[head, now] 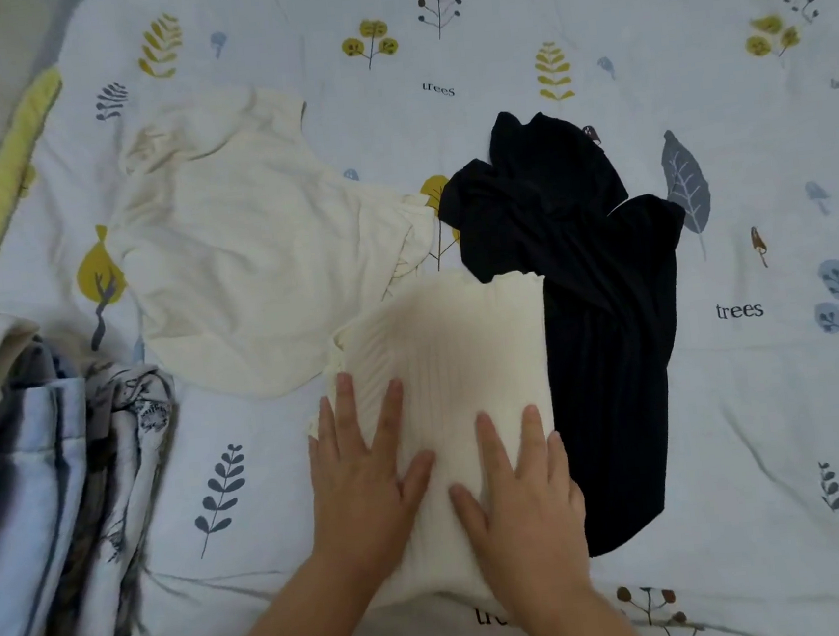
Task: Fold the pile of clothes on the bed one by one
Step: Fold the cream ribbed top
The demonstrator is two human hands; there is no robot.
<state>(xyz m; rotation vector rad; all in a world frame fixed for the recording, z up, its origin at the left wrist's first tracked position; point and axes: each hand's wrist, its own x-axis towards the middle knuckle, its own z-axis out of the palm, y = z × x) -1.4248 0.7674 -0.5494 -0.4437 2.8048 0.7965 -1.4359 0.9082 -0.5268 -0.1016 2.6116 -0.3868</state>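
Cream ribbed top, folded to a narrow upright rectangle, frilled edge at the far end, fine vertical ribs down its length. Lying on the bed near the front edge, middle of view. Overlapping the near corner of a plain cream shirt spread flat to the far left; touching along its right side a rumpled black garment stretched out lengthwise.

Left hand flat on the top's near left part, fingers straight and slightly spread, thumb angled inward, outer fingers reaching past the left edge. Right hand flat on the near right part, fingers straight and pointing away, little finger along the right edge beside the black cloth. Both palms down, pressing, gripping nothing. Thumbs close together over the middle of the top. Near end of the top hidden partly under wrists.

Stack of blue and grey patterned cloth at the far left, well apart from hands.
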